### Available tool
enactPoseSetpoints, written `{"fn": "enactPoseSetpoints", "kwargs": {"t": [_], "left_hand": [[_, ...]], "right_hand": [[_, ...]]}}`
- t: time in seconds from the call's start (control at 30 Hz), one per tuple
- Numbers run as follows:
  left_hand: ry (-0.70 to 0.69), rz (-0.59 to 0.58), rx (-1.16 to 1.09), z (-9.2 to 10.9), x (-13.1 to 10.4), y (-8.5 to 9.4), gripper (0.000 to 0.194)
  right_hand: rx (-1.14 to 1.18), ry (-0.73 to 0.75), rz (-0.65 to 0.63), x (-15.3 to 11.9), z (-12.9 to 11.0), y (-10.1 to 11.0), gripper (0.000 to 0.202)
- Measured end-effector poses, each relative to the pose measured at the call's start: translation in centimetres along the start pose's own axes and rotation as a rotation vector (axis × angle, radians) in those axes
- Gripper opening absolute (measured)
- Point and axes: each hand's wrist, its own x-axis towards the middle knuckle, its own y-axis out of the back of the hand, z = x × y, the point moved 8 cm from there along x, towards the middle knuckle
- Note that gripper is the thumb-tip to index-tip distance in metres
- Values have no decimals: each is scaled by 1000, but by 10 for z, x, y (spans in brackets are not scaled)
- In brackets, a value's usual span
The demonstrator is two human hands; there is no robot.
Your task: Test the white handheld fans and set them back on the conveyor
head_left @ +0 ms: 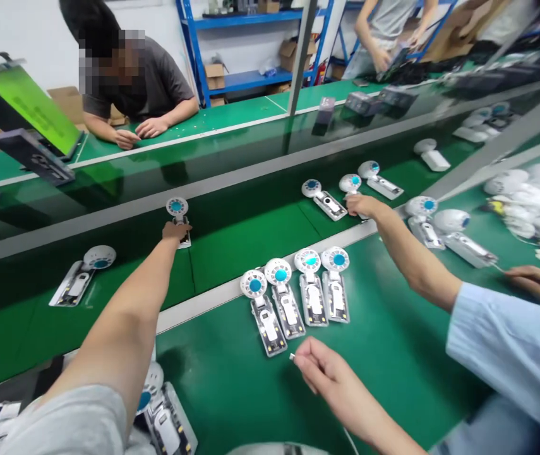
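My left hand [176,230] is stretched far out over the dark green conveyor belt [251,227] and grips the handle of a small white hand fan [177,206] with a blue hub that lies on the belt. My right hand [323,371] hovers low over the green work table [393,354], pinching a tiny white part [292,357] between thumb and forefinger. Just beyond it lie several open fan units [298,294] side by side, heads pointing away from me.
A co-worker's arm in a light blue sleeve [501,341] reaches from the right, its hand [362,205] on a fan on the belt. More fans [84,275] ride the belt. A person [127,82] leans on the far table. A pile of fans [525,196] sits at right.
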Motion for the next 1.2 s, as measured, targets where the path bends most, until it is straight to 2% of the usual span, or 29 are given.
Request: {"fn": "enactPoseSetpoints", "kwargs": {"t": [0.07, 0.13, 0.27, 0.37, 0.43, 0.57, 0.63, 0.77, 0.9, 0.97, 1.07, 1.2], "left_hand": [[61, 27, -45, -2, -15, -7, 26], [92, 4, -114, 2, -43, -18, 19], [92, -84, -304, 14, -132, -50, 26], [75, -90, -420, 13, -205, -72, 35], [43, -91, -403, 11, -244, -83, 37], [35, -221, -338, 9, -297, -104, 36], [42, -282, -319, 10, -312, -110, 35], [-9, -316, -242, 15, -328, -110, 35], [-97, -366, -123, 20, -338, -111, 34], [-64, -398, -127, 18, -341, -114, 33], [21, -419, -191, 16, -346, -116, 32], [96, -447, -253, 12, -350, -120, 30]], "right_hand": [[-9, 43, 37, -7, -8, 5, 29], [-18, 85, 84, -14, -18, 12, 27], [-36, 197, 129, -26, -42, 18, 23], [-61, 294, 97, -33, -62, 8, 18], [-89, 353, 73, -39, -73, -3, 16], [-122, 431, 25, -52, -82, -23, 13], [-126, 450, 6, -59, -83, -29, 13], [-141, 445, -3, -67, -80, -31, 13], [-127, 335, -71, -67, -66, -33, 15], [-24, 290, -126, -67, -59, -36, 16], [141, 312, -153, -69, -59, -39, 17], [115, 401, -118, -75, -66, -38, 15]]}}
